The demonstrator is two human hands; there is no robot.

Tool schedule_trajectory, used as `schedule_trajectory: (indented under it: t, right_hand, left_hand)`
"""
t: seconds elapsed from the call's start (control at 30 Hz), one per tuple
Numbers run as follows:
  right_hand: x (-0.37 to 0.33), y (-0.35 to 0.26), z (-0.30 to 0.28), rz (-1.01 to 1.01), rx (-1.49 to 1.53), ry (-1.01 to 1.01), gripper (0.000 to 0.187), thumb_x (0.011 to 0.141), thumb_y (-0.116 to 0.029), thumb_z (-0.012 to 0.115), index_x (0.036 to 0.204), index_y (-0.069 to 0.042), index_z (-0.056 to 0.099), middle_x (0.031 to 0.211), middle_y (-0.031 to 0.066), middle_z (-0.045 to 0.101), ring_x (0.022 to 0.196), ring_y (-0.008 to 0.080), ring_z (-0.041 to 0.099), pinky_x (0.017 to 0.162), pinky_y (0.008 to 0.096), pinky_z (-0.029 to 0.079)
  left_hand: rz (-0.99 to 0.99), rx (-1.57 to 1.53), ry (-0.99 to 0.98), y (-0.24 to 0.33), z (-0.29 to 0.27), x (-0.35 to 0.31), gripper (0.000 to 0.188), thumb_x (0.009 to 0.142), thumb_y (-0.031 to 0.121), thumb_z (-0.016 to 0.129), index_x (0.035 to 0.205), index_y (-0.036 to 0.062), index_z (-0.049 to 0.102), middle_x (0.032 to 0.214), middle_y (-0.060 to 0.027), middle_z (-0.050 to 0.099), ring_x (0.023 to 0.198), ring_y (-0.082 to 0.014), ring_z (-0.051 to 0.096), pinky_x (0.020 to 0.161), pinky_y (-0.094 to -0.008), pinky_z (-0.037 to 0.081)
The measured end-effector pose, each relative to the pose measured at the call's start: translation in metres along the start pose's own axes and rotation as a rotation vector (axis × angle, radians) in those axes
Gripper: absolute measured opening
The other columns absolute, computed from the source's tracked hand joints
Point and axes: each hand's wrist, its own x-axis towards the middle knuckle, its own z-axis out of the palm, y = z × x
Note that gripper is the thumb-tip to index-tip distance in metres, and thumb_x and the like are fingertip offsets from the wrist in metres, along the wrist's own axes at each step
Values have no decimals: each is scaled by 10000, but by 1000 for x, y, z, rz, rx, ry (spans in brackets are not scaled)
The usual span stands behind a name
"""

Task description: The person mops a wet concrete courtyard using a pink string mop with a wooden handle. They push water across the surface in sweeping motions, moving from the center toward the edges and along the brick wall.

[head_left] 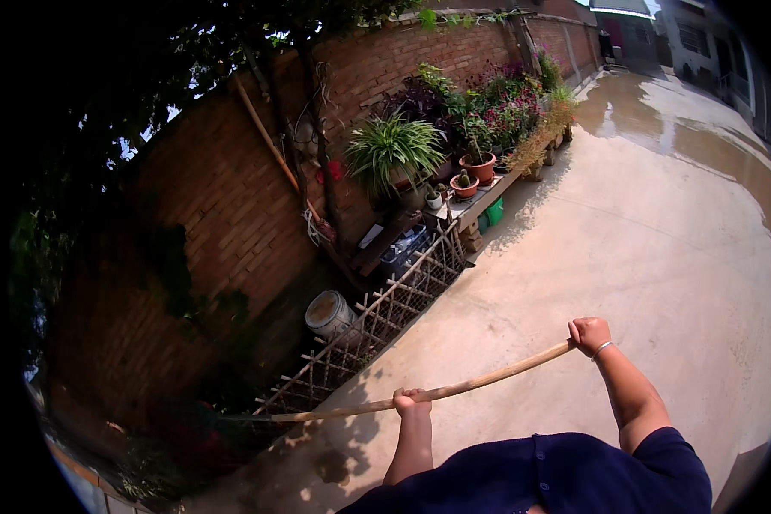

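Both my hands are closed round a long wooden pole (497, 374), which looks curved in this wide view. Its right end is in my right hand (589, 334), which has a pale bracelet at the wrist. Farther down, my left hand (411, 400) wraps the middle part of the shaft. From there the pole runs left past the low lattice fence (385, 313) and into dark shade. Its far end is lost there, so whether it carries a tool head cannot be seen.
A brick wall (223, 231) stands behind the fence. Between them are a white bucket (329, 313) and a dark blue crate (405, 248). Potted plants (478, 167) line a raised shelf. Pale concrete (642, 257) spreads to the right, with a wet patch (634, 111) farther off.
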Motion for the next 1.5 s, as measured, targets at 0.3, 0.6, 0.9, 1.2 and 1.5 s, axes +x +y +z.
schedule_trajectory:
  t: [0.3,0.6,0.9,1.2,1.5]
  right_hand:
    - [100,296,-28,163,-207,-258,393,863,-337,388,623,-108,599,638,101,610,676,303,584,667,422,455]
    - [255,448,-12,182,78,-353,448,609,-445,727,845,-97,570,801,79,610,831,255,579,788,378,416]
    - [273,832,-109,493,-586,-485,79,579,-217,651,622,-156,627,672,54,620,692,229,604,663,356,459]
    - [370,1077,-61,737,-156,-724,484,630,-397,714,1018,-125,616,935,74,630,927,275,571,801,388,443]
    - [686,1162,-25,435,296,-288,265,711,-370,600,789,-118,582,667,120,594,652,332,569,599,405,453]
  left_hand:
    - [342,10,-644,-75,122,-25,518,798,579,516,1027,116,552,1062,-29,595,1087,-252,497,943,-481,353]
    - [198,130,-216,-445,340,81,383,879,308,502,596,170,284,492,76,258,431,-78,274,463,-228,298]
    - [-568,461,-186,-853,483,-6,276,871,210,488,632,134,374,530,25,374,541,-139,418,695,-347,425]
    - [-393,653,-558,-1138,676,-10,177,864,162,533,724,120,432,590,6,428,594,-157,471,720,-367,450]
    - [-667,612,-1129,-1344,896,62,747,745,311,691,1326,137,255,1303,-121,363,1266,-293,293,1044,-475,242]
